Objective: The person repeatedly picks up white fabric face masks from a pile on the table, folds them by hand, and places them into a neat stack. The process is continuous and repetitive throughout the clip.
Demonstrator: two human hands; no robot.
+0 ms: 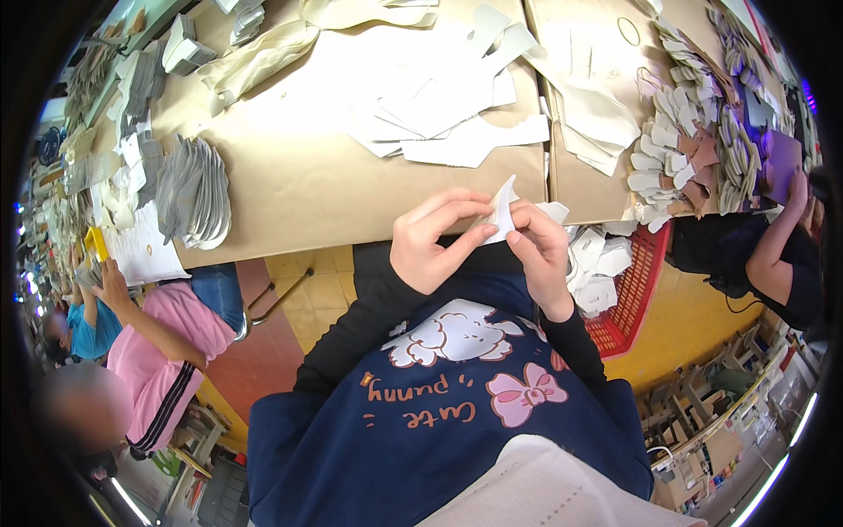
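Both hands, left (432, 242) and right (543, 249), pinch a white cut piece (502, 211) between them above the table (299, 176).

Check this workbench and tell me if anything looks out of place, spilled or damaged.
Nothing looks spilled or damaged. The left hand and right hand hold a small white cut piece between them. Loose white pieces lie scattered untidily on the brown table, unlike the neat grey stack. More white pieces fill the red basket.
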